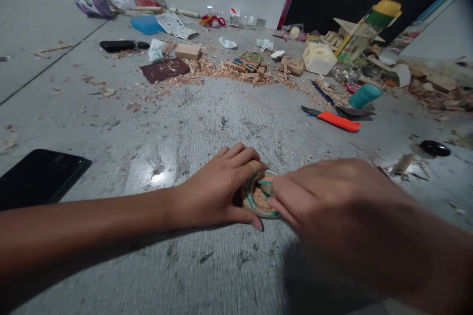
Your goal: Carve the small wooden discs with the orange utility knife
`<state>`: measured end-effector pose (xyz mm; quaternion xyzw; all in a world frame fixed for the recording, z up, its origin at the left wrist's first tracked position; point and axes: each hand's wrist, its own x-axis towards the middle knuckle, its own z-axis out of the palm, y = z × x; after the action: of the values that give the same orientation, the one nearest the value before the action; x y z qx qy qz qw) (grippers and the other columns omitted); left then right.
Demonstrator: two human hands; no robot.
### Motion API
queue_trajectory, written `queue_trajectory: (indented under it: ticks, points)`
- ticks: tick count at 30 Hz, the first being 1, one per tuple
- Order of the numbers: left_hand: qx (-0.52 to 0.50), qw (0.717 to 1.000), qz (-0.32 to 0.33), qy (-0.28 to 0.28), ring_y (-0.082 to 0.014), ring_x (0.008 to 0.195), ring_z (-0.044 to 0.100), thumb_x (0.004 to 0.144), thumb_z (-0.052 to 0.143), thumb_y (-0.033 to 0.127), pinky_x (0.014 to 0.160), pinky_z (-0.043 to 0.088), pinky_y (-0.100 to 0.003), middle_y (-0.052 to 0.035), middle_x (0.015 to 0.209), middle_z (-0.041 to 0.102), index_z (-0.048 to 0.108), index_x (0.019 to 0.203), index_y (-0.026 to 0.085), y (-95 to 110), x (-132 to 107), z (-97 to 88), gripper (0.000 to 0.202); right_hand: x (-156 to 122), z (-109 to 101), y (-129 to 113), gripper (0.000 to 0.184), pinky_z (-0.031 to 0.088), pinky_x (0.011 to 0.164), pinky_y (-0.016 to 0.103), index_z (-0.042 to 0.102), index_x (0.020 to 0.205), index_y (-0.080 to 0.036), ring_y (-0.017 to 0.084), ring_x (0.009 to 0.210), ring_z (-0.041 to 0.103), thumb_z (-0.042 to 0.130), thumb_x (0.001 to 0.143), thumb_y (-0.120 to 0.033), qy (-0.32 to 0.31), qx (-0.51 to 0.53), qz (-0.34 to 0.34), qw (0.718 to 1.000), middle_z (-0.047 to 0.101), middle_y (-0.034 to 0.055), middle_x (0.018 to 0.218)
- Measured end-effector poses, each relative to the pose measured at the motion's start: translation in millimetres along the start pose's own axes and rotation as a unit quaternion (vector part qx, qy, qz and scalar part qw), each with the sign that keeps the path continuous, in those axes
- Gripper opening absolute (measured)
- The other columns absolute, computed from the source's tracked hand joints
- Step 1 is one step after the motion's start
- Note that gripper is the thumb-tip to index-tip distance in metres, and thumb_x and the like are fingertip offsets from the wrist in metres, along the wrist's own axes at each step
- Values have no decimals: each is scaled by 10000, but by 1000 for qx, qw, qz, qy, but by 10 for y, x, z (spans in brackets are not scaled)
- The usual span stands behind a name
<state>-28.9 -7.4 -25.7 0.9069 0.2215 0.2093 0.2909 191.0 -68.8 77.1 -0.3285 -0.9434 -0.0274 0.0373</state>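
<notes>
A small round wooden piece with green and teal stripes (pixel 254 203) lies on the grey floor between my hands. My left hand (pixel 218 189) is wrapped round its left side, fingers curled over the top and thumb pressed at the bottom. My right hand (pixel 325 197) reaches in from the right, fingers pinched together at the middle of the piece. What those fingertips hold is hidden. The right hand is slightly blurred.
A black phone (pixel 37 177) lies at the left. An orange-handled utility knife (pixel 334 120) and a teal cylinder (pixel 364 96) lie at the right. Wood shavings (pixel 221 71), wood blocks, sandpaper (pixel 164 70) and clutter fill the back. A black disc (pixel 435 148) sits far right.
</notes>
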Motion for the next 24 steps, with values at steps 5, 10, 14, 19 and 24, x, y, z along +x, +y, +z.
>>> queue_trajectory:
  ticks: [5, 10, 14, 19, 24]
  points:
    - [25, 1000, 2, 0, -364, 1157, 604, 897, 766, 798, 953, 495, -503, -169, 1260, 698, 661, 1354, 176, -1, 9, 7, 779, -370, 305, -188, 358, 386, 551, 352, 681, 820, -259, 199, 522, 570, 455, 1093, -208, 62, 61, 113, 990, 606, -5, 605]
    - [24, 1000, -4, 2, -361, 1150, 607, 874, 804, 780, 959, 506, -511, -169, 1263, 691, 662, 1350, 159, -9, 14, -1, 796, -517, 488, -191, 387, 524, 641, 347, 770, 884, -254, 219, 688, 752, 482, 1142, -286, 121, 90, 193, 970, 814, 40, 830]
    - [31, 999, -21, 1, -377, 1169, 610, 839, 857, 741, 981, 515, -540, -171, 1270, 683, 640, 1316, 161, 13, 7, 3, 781, -604, 521, -135, 269, 511, 572, 338, 786, 947, -269, 215, 633, 751, 562, 1094, -282, 151, 103, 260, 948, 815, 10, 800]
    - [-30, 995, -83, 36, -334, 1088, 701, 771, 970, 478, 898, 573, -460, -97, 1209, 737, 536, 1319, 244, 102, -39, -48, 737, -672, 415, 165, 196, 507, 593, 363, 783, 965, -288, 250, 677, 747, 632, 1075, -346, 233, 74, 325, 913, 819, 37, 870]
    - [126, 986, -24, 105, -255, 855, 734, 978, 652, 219, 764, 517, -376, -38, 1094, 796, 478, 1501, 303, 117, -42, -359, 558, -435, 308, 843, 194, 532, 763, 436, 754, 1014, -262, 335, 909, 773, 614, 1058, -389, 182, 55, 339, 921, 832, 98, 1026]
